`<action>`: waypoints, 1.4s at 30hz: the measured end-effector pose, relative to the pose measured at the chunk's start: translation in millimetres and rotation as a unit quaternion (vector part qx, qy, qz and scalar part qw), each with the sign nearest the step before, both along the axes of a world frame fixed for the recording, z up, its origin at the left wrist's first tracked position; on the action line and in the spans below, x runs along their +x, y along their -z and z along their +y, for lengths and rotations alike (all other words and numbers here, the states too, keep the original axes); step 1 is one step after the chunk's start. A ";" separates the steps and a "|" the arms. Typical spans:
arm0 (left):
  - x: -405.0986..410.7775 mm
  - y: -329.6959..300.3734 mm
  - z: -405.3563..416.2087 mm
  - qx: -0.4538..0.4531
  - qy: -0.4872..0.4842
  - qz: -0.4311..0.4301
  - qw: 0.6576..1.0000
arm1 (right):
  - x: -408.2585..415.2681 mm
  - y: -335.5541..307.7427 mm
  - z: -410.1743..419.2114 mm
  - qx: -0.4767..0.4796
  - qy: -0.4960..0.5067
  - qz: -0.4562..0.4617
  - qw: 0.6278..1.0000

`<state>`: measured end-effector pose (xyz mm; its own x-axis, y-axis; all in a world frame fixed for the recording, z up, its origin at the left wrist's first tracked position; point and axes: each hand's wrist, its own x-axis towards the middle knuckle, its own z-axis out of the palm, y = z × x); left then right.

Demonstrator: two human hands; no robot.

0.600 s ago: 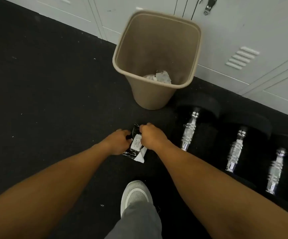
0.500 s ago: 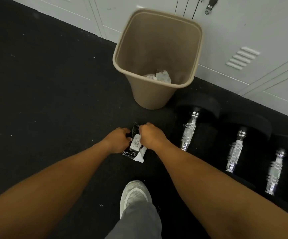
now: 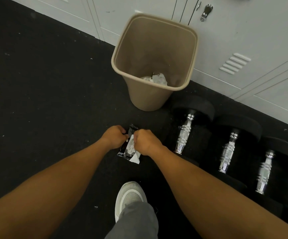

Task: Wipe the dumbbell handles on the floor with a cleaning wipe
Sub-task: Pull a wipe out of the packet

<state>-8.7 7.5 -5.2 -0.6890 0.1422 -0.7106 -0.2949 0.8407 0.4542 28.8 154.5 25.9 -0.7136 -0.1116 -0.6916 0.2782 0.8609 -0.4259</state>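
A black pack of cleaning wipes (image 3: 128,146) is held low above the dark floor. My left hand (image 3: 114,137) grips its left side. My right hand (image 3: 145,141) pinches at the pack's white label, and a white wipe or flap (image 3: 135,158) hangs out below it. Several black dumbbells with chrome handles lie in a row to the right: the nearest handle (image 3: 183,134), a second (image 3: 228,150) and a third (image 3: 264,171). Neither hand touches a dumbbell.
A tan waste bin (image 3: 154,94) with crumpled white wipes in its bottom stands beyond the hands, against pale grey lockers (image 3: 243,40). My white shoe (image 3: 129,195) and grey trouser leg are below the hands. Black rubber flooring (image 3: 36,100) spreads to the left.
Almost nothing moved. Both hands stay on the wipe pack in the same place; the view has shifted slightly.
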 end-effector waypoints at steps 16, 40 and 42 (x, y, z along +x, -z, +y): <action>21.3 -23.0 15.7 0.075 -0.146 -0.152 0.975 | 32.2 -37.2 -1.1 -0.100 0.098 0.042 0.989; 24.6 -174.5 34.4 0.370 -0.259 -0.176 0.875 | 75.0 -157.3 45.6 -0.224 0.165 0.310 0.909; 28.1 -192.5 43.0 0.383 -0.254 -0.170 0.871 | 82.0 -171.1 52.8 -0.226 0.173 0.327 0.901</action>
